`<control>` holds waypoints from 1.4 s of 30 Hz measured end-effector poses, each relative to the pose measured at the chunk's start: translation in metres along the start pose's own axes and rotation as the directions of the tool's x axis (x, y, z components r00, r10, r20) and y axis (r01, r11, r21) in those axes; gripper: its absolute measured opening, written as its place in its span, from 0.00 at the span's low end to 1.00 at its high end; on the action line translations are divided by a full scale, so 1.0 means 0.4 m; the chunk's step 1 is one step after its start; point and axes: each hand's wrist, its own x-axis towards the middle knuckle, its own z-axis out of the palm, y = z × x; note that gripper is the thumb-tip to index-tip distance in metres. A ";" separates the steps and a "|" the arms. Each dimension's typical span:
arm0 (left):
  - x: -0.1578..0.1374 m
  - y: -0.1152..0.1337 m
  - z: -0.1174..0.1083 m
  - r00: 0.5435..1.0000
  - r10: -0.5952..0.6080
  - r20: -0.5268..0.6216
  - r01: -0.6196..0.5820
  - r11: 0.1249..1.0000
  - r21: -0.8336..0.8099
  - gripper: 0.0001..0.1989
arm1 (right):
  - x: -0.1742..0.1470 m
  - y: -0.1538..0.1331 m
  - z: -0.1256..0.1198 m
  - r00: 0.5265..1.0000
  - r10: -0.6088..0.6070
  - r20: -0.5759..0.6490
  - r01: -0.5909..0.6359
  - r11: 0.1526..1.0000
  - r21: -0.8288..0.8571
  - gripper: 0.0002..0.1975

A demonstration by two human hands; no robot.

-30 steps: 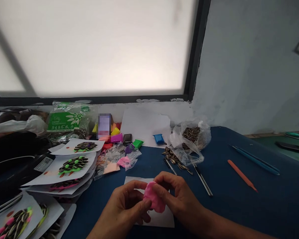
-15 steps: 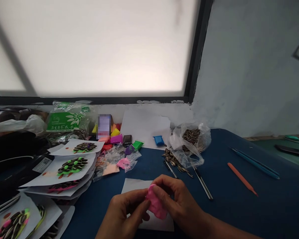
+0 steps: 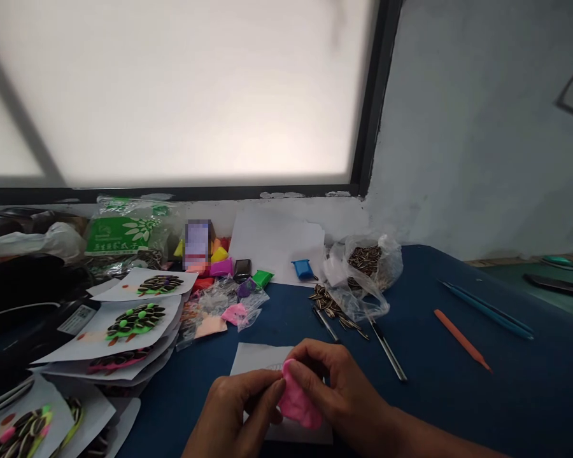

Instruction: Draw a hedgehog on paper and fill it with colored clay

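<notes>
A lump of bright pink modelling clay (image 3: 298, 399) is held up between both hands over a white sheet of paper (image 3: 248, 359). My left hand (image 3: 246, 407) pinches the clay's left edge with thumb and forefinger. From the other side, my right hand (image 3: 337, 385) grips it, thumb on the front and the fingers curled behind. A few drawn lines show on the sheet just above the clay; the hands cover most of the paper.
Sunflower seeds (image 3: 332, 304) spill from a clear plastic bag (image 3: 377, 273). Pens (image 3: 386, 350), an orange clay tool (image 3: 462, 340) and blue tweezers (image 3: 487, 310) lie to the right. At left are stacked seed-and-clay pictures (image 3: 119, 321); behind, coloured clay packets (image 3: 222, 267).
The clay lump has tilted slightly and its lower end sits a little lower and further right. Both hands keep their hold, with the left fingertips shifted slightly.
</notes>
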 end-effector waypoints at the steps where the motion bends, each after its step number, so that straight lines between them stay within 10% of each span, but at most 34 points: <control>1: -0.001 -0.002 0.001 1.000 0.011 -0.004 -0.011 1.000 0.014 0.21 | 0.000 0.000 0.000 1.000 0.001 0.010 -0.001 1.000 0.003 0.15; 21: 0.012 -0.027 -0.009 0.981 -0.193 -0.012 0.168 0.878 -0.448 0.19 | -0.001 -0.012 -0.007 0.999 0.046 0.026 -0.047 0.997 0.058 0.15; 29: -0.002 -0.029 -0.007 0.998 0.031 -0.051 -0.035 0.996 -0.083 0.13 | 0.002 0.008 -0.001 0.998 0.067 -0.006 -0.066 0.991 0.117 0.14; 42: -0.004 -0.027 -0.007 0.972 0.233 -0.029 -0.222 0.953 0.205 0.14 | 0.003 0.011 -0.003 0.999 0.019 0.050 -0.020 1.000 0.023 0.10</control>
